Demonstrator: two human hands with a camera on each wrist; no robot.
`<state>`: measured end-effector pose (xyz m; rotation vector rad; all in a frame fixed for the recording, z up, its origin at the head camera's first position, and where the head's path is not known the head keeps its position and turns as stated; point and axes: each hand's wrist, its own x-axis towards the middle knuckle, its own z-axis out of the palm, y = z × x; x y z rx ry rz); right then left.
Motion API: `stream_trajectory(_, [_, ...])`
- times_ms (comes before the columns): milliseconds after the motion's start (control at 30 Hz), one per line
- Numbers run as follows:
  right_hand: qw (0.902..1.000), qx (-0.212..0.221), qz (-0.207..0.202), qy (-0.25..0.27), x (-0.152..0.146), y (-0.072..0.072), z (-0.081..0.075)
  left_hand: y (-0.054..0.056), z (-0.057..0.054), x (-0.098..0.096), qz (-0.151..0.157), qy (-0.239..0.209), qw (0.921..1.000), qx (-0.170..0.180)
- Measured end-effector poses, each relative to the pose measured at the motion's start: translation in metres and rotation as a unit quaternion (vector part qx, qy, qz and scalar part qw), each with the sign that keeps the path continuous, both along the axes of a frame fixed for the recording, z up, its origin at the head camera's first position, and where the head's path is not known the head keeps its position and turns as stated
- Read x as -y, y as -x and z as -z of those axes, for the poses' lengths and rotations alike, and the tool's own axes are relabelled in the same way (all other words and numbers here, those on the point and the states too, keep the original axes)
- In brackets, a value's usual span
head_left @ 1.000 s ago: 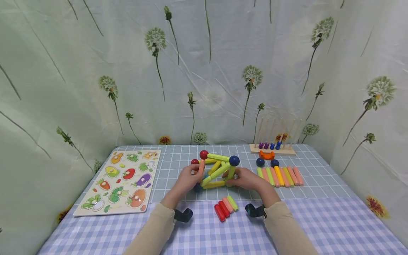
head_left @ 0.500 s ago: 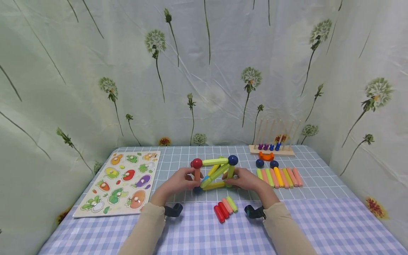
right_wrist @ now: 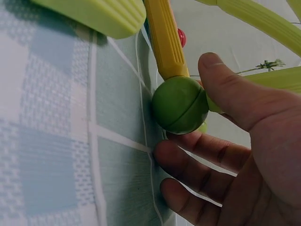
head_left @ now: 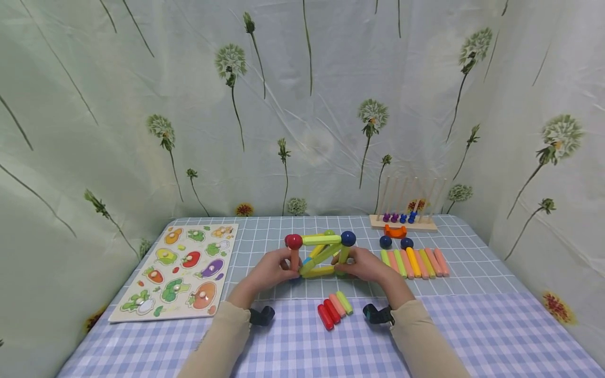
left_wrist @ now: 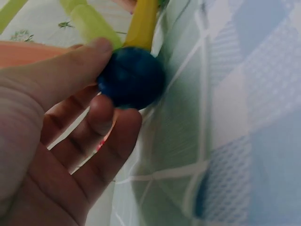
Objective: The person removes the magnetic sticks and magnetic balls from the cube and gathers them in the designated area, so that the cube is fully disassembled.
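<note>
A stick-and-ball frame (head_left: 326, 254) sits mid-picture in the head view. The left hand (head_left: 273, 270), fingers bent, pinches its lower-left corner at a blue ball (left_wrist: 134, 77); the right hand (head_left: 363, 264) grips its lower-right corner by a green ball (right_wrist: 180, 105), fingers curled. Four loose sticks (head_left: 332, 311) lie lower centre.

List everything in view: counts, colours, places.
rod frame: 1, multicoloured, centre
loose rods: 4, red, pink, green, front
rod row: several, pink, green, yellow, right
loose balls: 2, blue, behind row
arch: 1, orange, behind balls
beaded peg rack: 1, wooden, back right
puzzle board: 1, cream, left
tablecloth: at least 1, blue-grey, beneath
backdrop: 1, pale floral, rear
wrist cameras: 2, black, wrists
sleeves: 2, beige, forearms
left hand: 1, bare, frame's left
right hand: 1, bare, frame's right
</note>
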<state>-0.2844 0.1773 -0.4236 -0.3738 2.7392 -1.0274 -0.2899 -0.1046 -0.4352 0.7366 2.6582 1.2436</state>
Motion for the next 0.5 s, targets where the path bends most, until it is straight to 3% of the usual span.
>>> stream_trajectory(300, [0.9996, -0.021, -0.019, -0.001, -0.005, 0.000, -0.006, 0.000, 0.002, -0.002, -0.015, -0.006, 0.9998, 0.010])
stream_trajectory(500, [0.9967, -0.077, -0.004, 0.023, -0.015, -0.004, -0.034, -0.001, -0.002, -0.003, -0.022, 0.004, 0.9997, 0.009])
